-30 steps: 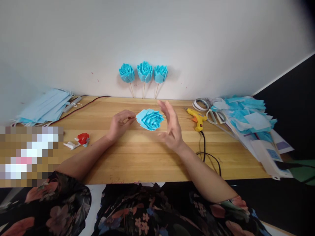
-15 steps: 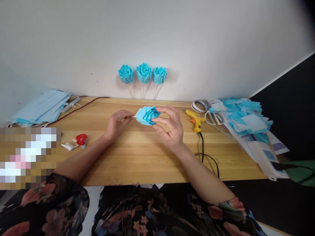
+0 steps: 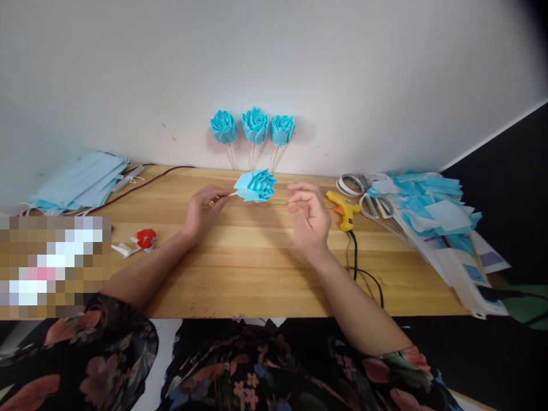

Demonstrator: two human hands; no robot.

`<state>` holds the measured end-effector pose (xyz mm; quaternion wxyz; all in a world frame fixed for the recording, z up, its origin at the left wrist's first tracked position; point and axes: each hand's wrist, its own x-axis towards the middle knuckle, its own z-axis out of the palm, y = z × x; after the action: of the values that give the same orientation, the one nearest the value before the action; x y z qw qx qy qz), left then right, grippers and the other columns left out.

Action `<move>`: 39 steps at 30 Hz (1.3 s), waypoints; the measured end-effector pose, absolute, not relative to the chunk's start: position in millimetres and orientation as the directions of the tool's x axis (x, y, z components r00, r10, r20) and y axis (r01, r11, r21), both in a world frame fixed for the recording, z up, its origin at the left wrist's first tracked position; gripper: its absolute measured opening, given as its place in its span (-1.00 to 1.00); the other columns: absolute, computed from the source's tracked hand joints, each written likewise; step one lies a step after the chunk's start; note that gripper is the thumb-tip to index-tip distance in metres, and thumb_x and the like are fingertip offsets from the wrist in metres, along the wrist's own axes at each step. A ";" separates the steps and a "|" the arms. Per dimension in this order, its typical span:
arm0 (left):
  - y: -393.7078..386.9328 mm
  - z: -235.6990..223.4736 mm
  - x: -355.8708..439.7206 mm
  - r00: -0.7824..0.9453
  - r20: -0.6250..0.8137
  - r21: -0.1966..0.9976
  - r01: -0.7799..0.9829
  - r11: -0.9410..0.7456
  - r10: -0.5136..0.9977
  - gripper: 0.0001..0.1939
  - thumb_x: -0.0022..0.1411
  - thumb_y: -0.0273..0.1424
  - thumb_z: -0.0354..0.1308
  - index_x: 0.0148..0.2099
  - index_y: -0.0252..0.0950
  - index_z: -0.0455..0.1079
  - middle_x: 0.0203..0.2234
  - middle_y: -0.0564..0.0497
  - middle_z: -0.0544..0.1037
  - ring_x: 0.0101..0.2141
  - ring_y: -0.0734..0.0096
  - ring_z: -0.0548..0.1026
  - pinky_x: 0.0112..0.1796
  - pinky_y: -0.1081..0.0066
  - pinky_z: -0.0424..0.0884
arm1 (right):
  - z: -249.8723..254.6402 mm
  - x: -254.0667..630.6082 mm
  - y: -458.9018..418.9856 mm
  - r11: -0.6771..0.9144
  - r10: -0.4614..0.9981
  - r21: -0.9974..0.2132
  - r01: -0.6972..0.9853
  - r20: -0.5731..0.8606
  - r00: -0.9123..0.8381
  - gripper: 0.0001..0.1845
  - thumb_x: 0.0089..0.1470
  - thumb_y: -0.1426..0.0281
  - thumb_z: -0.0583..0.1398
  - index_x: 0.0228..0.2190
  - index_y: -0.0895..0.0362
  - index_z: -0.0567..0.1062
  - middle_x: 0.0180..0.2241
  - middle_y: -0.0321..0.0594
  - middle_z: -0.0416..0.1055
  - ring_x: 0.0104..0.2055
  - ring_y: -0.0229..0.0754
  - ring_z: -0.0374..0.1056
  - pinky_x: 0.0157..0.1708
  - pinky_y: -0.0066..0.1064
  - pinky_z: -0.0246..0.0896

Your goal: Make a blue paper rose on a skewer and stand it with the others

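Note:
A blue handmade flower (image 3: 257, 186) on a thin wooden stick is held sideways above the table, its bloom facing right. My left hand (image 3: 206, 209) is closed on the stick just left of the petals. To the right of the bloom, apart from it, my right hand (image 3: 309, 220) is open with its fingers bent and nothing in them. Behind them three more blue flowers (image 3: 256, 127) on sticks lean upright against the wall.
At the left lie a stack of blue face masks (image 3: 81, 181) and a red scrap (image 3: 146, 240). A yellow glue gun (image 3: 343, 210) with a black cord, a tape roll (image 3: 351, 184), scissors (image 3: 377, 206) and a heap of blue fabric pieces (image 3: 432, 200) are on the right.
My right hand closed in on the bloom, touched its petals, then drew away to the right. The flower has moved slightly up and away, still held by my left hand.

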<state>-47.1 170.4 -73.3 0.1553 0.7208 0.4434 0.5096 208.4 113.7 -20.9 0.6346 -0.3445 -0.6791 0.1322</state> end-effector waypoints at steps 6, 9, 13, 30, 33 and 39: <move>170.4 -75.4 -45.7 0.079 0.585 0.698 0.459 -0.550 0.807 -0.80 0.34 -0.26 0.22 -0.25 -0.26 0.57 -0.37 -0.01 0.64 -0.39 0.41 0.53 -0.34 0.43 0.42 | -30.9 202.8 116.6 0.543 0.830 -0.835 0.089 0.550 0.089 -0.79 0.31 0.18 0.23 -0.31 0.04 0.50 -0.43 -0.34 0.56 -0.36 -0.22 0.48 -0.26 -0.35 0.37; 166.6 -73.3 -42.1 0.098 0.592 0.694 0.443 -0.567 0.800 -0.81 0.33 -0.28 0.20 -0.25 -0.26 0.58 -0.38 -0.01 0.64 -0.42 0.44 0.52 -0.37 0.46 0.41 | -35.5 198.1 114.9 0.475 0.879 -0.868 0.148 0.476 -0.031 -0.65 0.30 0.09 0.19 -0.39 0.07 0.51 -0.50 -0.33 0.54 -0.39 -0.23 0.47 -0.25 -0.37 0.37; 162.8 -72.3 -38.1 0.118 0.592 0.690 0.436 -0.578 0.797 -0.82 0.31 -0.29 0.20 -0.23 -0.24 0.59 -0.38 -0.01 0.65 -0.44 0.43 0.52 -0.39 0.46 0.40 | -34.2 191.9 112.4 0.432 0.901 -0.889 0.150 0.420 -0.109 -0.50 0.27 -0.03 0.17 -0.49 0.08 0.53 -0.53 -0.29 0.52 -0.42 -0.24 0.45 -0.30 -0.37 0.36; 167.0 -74.0 -39.6 0.116 0.604 0.663 0.476 -0.577 0.789 -0.82 0.30 -0.28 0.19 -0.25 -0.22 0.58 -0.39 -0.01 0.65 -0.42 0.38 0.52 -0.36 0.41 0.41 | -0.9 169.8 103.2 -0.370 0.928 -0.782 -0.502 -0.286 -0.239 -0.85 0.04 0.31 0.44 -0.36 0.11 0.64 -0.50 -0.40 0.54 -0.57 -0.45 0.36 -0.61 -0.62 0.25; 167.5 -74.6 -40.1 0.115 0.602 0.660 0.485 -0.574 0.790 -0.82 0.30 -0.26 0.20 -0.24 -0.21 0.58 -0.39 -0.01 0.66 -0.43 0.38 0.52 -0.36 0.41 0.41 | 0.9 166.1 102.3 -0.374 0.927 -0.768 -0.521 -0.304 -0.217 -0.87 0.06 0.36 0.43 -0.39 0.12 0.61 -0.54 -0.45 0.51 -0.60 -0.47 0.35 -0.63 -0.63 0.23; 167.9 -74.6 -40.8 0.111 0.595 0.660 0.497 -0.563 0.796 -0.82 0.29 -0.26 0.20 -0.23 -0.21 0.59 -0.36 -0.02 0.67 -0.41 0.36 0.53 -0.33 0.40 0.43 | 5.1 161.5 102.0 -0.371 0.928 -0.750 -0.547 -0.311 -0.203 -0.84 0.09 0.41 0.39 -0.43 0.13 0.50 -0.55 -0.47 0.48 -0.60 -0.46 0.33 -0.62 -0.61 0.19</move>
<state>-40.8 167.9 -74.6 0.1501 0.7301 0.4426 0.4985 161.5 102.0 5.1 0.5023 -0.3825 -0.2492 0.7343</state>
